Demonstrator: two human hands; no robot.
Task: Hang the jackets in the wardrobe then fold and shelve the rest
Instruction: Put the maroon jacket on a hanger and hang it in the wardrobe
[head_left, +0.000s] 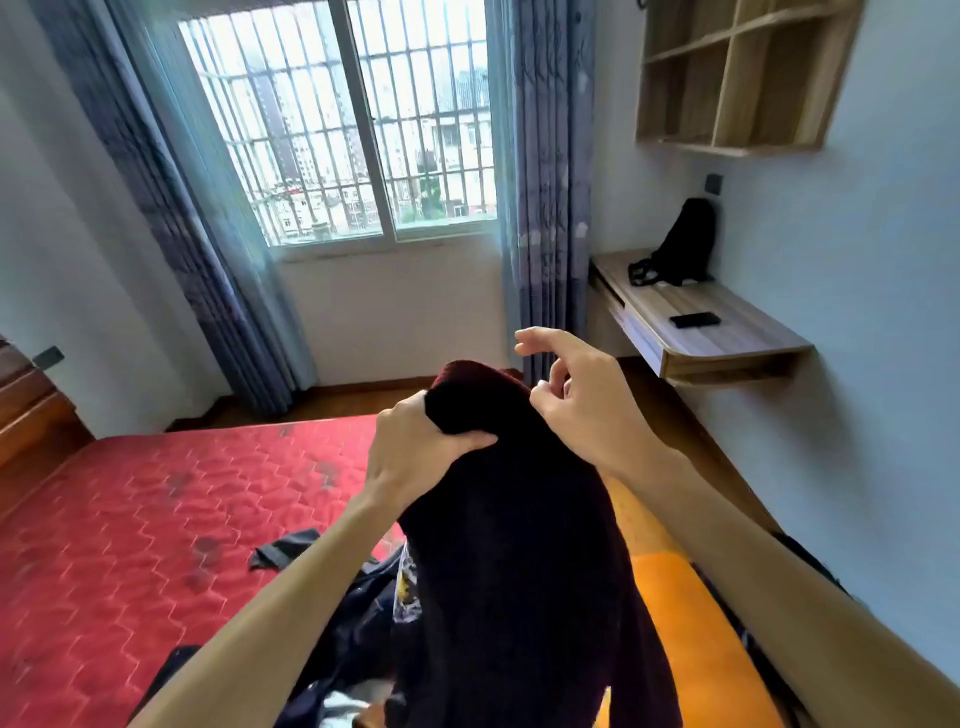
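Observation:
A dark maroon garment (519, 561) hangs down in front of me over the bed. My left hand (415, 452) grips its bunched top edge, thumb curled over the cloth. My right hand (576, 395) hovers just to the right of the garment's top, fingers spread and loosely bent, holding nothing. A heap of dark clothes (358, 639) with a printed piece lies on the red mattress (130, 519) below the garment. One small dark item (285, 551) lies apart on the mattress.
A barred window (343, 124) with blue curtains faces me. On the right wall hang a wooden desk shelf (727, 338), carrying a black bag (680, 244) and a phone (695, 320), and an open wooden cubby unit (737, 73). Orange bedding (691, 623) lies beside the mattress.

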